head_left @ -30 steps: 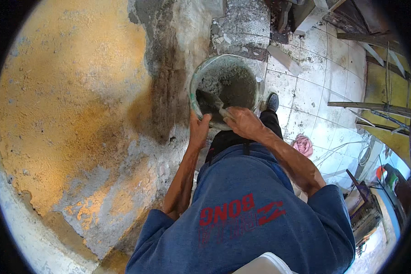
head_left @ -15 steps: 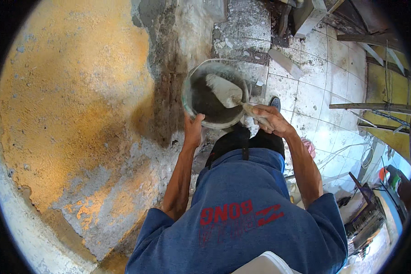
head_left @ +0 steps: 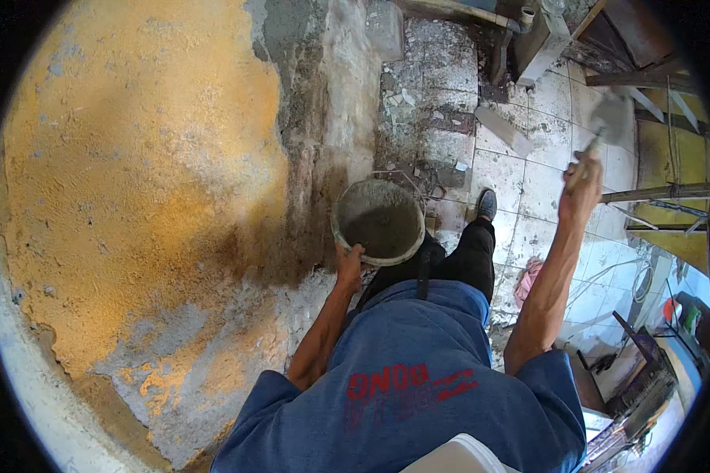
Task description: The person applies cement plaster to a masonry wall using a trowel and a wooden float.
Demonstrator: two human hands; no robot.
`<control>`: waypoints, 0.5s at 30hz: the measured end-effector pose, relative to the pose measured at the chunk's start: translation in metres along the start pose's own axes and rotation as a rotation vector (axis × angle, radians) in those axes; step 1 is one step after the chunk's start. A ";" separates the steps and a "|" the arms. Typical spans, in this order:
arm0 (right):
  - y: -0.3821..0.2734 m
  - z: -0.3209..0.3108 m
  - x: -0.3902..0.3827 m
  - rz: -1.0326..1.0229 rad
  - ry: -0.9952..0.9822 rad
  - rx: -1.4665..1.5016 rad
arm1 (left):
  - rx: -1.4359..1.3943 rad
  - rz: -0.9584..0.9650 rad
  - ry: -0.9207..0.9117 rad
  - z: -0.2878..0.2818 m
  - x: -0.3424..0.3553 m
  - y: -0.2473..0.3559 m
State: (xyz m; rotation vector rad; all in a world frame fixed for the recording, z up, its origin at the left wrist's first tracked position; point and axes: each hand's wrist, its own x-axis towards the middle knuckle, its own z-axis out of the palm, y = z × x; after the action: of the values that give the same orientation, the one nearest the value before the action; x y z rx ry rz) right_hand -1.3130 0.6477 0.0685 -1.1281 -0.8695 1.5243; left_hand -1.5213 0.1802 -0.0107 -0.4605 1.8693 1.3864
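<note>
A pale plastic bucket (head_left: pixel 402 251) with grey mortar in it hangs at my waist, beside the patchy yellow wall (head_left: pixel 173 142). The fingers and thumb of my left hand (head_left: pixel 349 266) grip its near-left rim. Out to the right, my right hand (head_left: pixel 582 180) is wrapped round the handle of a trowel (head_left: pixel 612 118), whose grey blade is raised away from the bucket and blurred by motion.
White tiled floor (head_left: pixel 513 189) with rubble along the wall's foot and a loose board (head_left: pixel 501 130) runs to my right. A pink cloth (head_left: pixel 528 282), coiled cable (head_left: pixel 643 280), wooden frames (head_left: pixel 647 193) and a pipe (head_left: pixel 489 17) stand or lie around it.
My right hand has lifted the trowel out of the bucket and swung it up and rightward. The bucket, still in my left hand, appears lower in the view.
</note>
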 end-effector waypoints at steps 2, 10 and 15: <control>-0.009 0.017 0.008 -0.132 0.182 0.001 | 0.004 -0.036 0.032 -0.013 -0.004 -0.007; 0.190 0.211 -0.198 -0.120 -0.827 -1.070 | -0.078 0.038 0.085 -0.023 -0.017 -0.023; 0.192 0.189 -0.262 0.057 -0.991 -0.301 | 0.012 0.061 0.171 -0.056 -0.015 -0.044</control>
State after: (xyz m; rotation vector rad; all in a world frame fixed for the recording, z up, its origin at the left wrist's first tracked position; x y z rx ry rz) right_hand -1.5355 0.3514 0.0079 -0.5335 -1.7752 2.0641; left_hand -1.5020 0.1107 -0.0205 -0.5339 2.0430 1.4134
